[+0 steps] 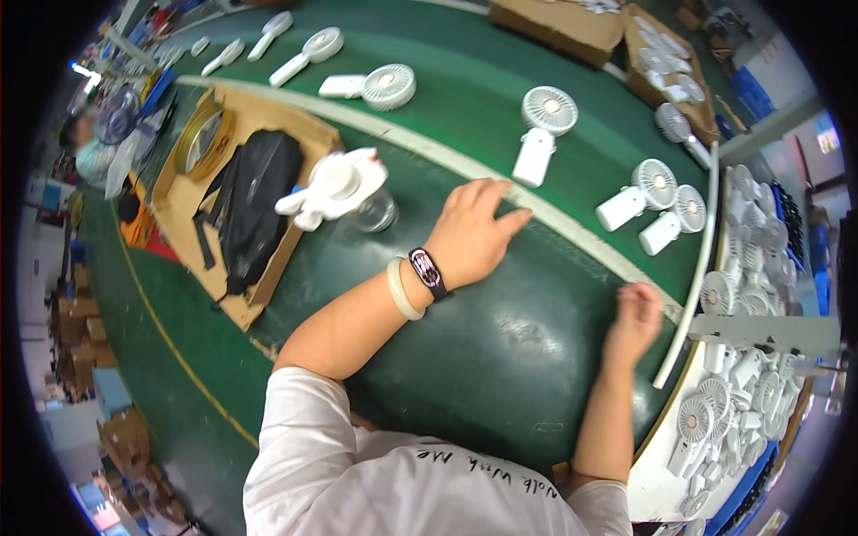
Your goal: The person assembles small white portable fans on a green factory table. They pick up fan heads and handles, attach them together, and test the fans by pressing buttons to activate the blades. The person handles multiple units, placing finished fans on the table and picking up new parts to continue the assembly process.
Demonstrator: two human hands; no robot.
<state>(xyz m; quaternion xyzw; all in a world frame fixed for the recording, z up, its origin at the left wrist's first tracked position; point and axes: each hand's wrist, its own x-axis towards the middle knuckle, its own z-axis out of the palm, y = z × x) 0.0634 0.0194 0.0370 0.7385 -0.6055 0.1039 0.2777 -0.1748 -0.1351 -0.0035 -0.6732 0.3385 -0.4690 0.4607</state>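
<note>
My left hand (472, 230), with a dark fitness band and a pale bangle at the wrist, rests at the pale rail (420, 152) along the green belt. Its fingers reach onto the rail, thumb apart, and it holds nothing I can see. Farther right, my right hand (633, 322) hovers by the same rail, fingers curled together and slightly blurred, with no object showing in them. Beyond the rail lies a white handheld fan (534, 156), the nearest one to my left hand. Two more handheld fans (655, 185) lie side by side ahead of my right hand.
Left of me, an open cardboard box (259, 308) holds a black bag (259, 205) and tape rolls (201, 138). Beside it stands a clear jar (375, 213) under a white object (340, 183). Several fans (389, 87) line the belt; many more fill the right-hand table (657, 482).
</note>
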